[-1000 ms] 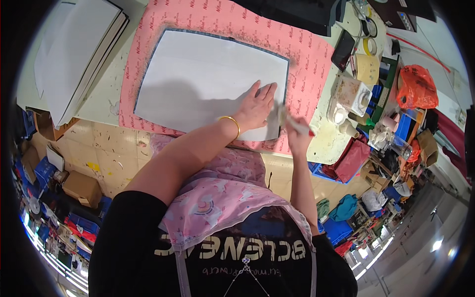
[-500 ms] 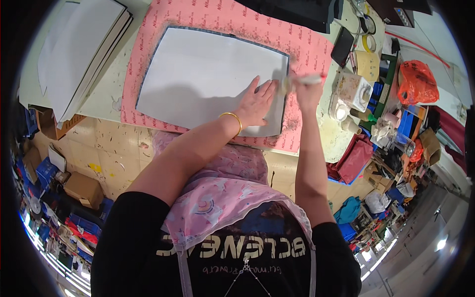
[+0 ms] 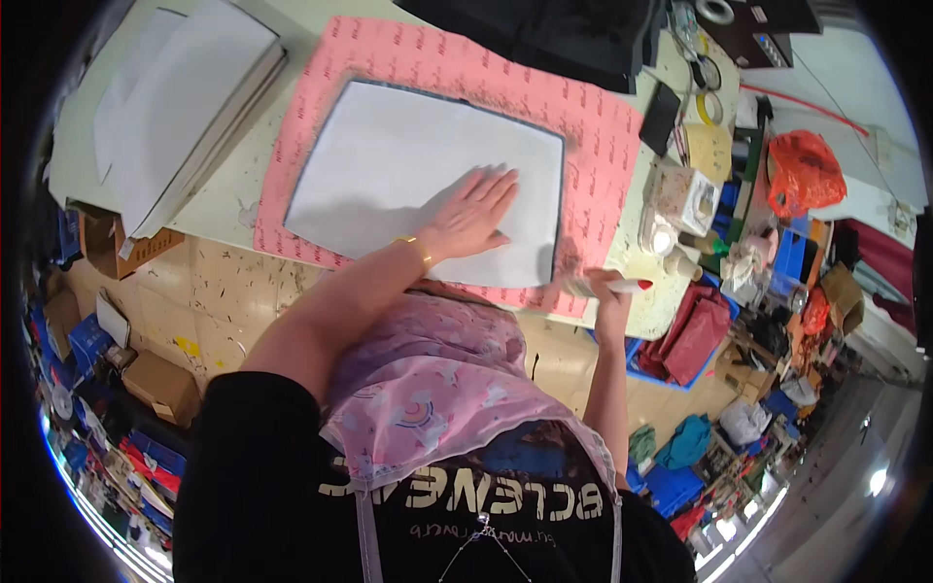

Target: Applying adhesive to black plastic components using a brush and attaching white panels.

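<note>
My left hand (image 3: 471,216) lies flat with fingers stretched out on a large white sheet (image 3: 389,146), and a gold bangle circles that wrist. Dark edging shows along the sheet's rim, and beneath it spreads pink printed paper (image 3: 595,160) with dark smudges around the border. Closed around a brush (image 3: 632,286) with a pale, red-tipped handle, my right hand (image 3: 609,301) is by the sheet's near right corner. The brush head points left toward that corner; blur hides whether it touches the edge.
Stacked white sheets (image 3: 209,87) stand at the table's left. Black material (image 3: 544,39) lies at the far edge. A phone (image 3: 660,119), tape roll (image 3: 708,108), stained white container (image 3: 685,199) and small cups (image 3: 661,239) line the right side. A blue crate with dark red material (image 3: 685,335) sits below.
My right hand and the brush have come nearer along the sheet's right edge, to its near corner. My left hand has shifted slightly left, away from that edge. The view has shifted a little.
</note>
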The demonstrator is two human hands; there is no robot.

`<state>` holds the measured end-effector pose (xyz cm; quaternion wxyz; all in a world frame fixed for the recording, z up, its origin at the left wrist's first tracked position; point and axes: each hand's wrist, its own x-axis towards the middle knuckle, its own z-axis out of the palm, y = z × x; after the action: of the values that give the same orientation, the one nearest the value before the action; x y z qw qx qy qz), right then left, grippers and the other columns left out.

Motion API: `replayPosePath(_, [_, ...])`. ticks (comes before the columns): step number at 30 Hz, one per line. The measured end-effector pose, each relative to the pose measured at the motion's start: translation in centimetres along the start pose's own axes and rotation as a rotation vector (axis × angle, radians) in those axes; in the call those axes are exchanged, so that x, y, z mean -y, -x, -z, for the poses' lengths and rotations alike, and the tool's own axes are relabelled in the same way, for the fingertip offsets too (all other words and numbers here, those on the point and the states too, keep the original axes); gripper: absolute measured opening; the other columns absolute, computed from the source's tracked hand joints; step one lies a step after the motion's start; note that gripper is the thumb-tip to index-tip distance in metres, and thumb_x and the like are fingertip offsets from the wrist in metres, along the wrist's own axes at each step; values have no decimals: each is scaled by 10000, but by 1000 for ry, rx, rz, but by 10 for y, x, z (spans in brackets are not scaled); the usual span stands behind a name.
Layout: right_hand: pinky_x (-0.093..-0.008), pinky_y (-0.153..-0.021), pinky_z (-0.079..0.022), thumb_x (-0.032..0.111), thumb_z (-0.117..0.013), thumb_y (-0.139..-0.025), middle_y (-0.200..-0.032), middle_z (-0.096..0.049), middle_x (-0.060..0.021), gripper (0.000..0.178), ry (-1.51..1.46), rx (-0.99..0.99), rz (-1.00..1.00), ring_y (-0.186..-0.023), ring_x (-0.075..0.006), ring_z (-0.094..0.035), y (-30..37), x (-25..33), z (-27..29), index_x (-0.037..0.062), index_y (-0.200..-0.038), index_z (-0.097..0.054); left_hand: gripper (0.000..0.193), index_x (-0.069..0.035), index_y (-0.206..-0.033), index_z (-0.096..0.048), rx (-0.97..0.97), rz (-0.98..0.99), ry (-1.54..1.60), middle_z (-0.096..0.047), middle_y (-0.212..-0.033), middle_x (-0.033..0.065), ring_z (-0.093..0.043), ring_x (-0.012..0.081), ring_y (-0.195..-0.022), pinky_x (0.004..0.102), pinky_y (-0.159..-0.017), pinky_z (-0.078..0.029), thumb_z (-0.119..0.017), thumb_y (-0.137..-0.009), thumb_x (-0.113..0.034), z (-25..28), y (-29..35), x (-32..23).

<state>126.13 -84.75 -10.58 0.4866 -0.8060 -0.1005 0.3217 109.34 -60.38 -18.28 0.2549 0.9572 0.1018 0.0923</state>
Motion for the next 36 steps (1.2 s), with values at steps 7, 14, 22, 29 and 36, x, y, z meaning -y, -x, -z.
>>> replayPosePath(7, [-412, -690, -523, 227, -702, -775, -852, -642, -205, 378, 683, -147, 54, -748, -339, -647, -2, -81, -45, -41, -1006, -568, 695, 3, -1430, -399, 30, 177, -112, -319, -1532, 234, -339, 383, -1393, 566, -1169, -166, -467, -916, -462, 13, 179, 87])
replayPosePath(14, [-336, -550, -480, 146, -740, -748, -727, -597, -130, 322, 308, 111, -142, -584, -250, -558, 3, 45, -65, -62, -944, -589, 696, 13, -1424, -399, -8, 293, -89, -357, -1514, 207, -334, 373, -1395, 451, -1161, -253, -505, -944, -480, 53, 199, 78])
replayPosePath(22, [-236, -380, -390, 107, -632, -914, -729, -577, -83, 190, -653, 403, -53, -430, -97, -454, 8, 233, -161, 17, -1054, -541, 390, -21, -1077, -580, -258, 294, 381, -642, -1063, 160, -639, 345, -873, 414, -771, -512, -609, -865, -348, 163, 79, -12])
replayPosePath(29, [-212, -416, -334, 194, -562, -979, -649, -537, -45, 161, -516, 235, 221, -439, -82, -406, -4, 281, -171, 45, -919, -572, 185, 34, -844, -627, -645, 517, -64, -649, -792, 243, -597, 441, -695, 476, -648, -484, -537, -808, -123, 454, -7, 188])
replayPosePath(36, [-230, -440, -351, 149, -587, -936, -646, -523, -28, 144, -143, -25, 19, -469, -89, -426, -10, 190, -148, 14, -894, -615, 226, -57, -1062, -669, -716, 229, -621, -718, -948, 125, -653, 367, -803, 431, -683, -504, -552, -870, -80, 543, -66, 236])
